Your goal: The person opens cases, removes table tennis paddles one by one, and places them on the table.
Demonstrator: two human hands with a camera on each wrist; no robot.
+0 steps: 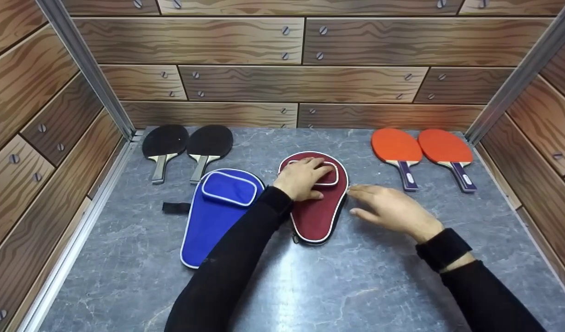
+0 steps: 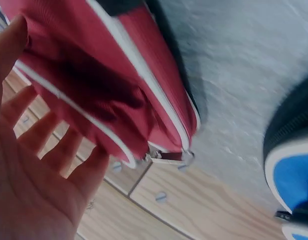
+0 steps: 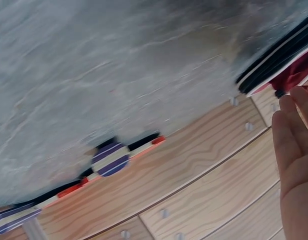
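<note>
A dark red paddle case (image 1: 312,221) with white piping lies in the middle of the table, its round end toward the back wall. My left hand (image 1: 303,179) rests over the pocket at that end, fingers spread and loosely bent. In the left wrist view, that hand's fingers lie along the red case (image 2: 84,85), near a metal zipper pull (image 2: 166,159). My right hand (image 1: 393,210) holds nothing; its straight fingertips are right at the case's right edge. Left of it lies a blue paddle case (image 1: 213,226), partly covered by my left forearm.
Two black table tennis paddles (image 1: 165,140) (image 1: 210,140) lie at the back left. At the back right are two orange-red paddles (image 1: 397,145) (image 1: 444,145) with purple handles. A black strap (image 1: 175,208) sticks out from the blue case. Wood-patterned walls (image 1: 245,83) enclose the table.
</note>
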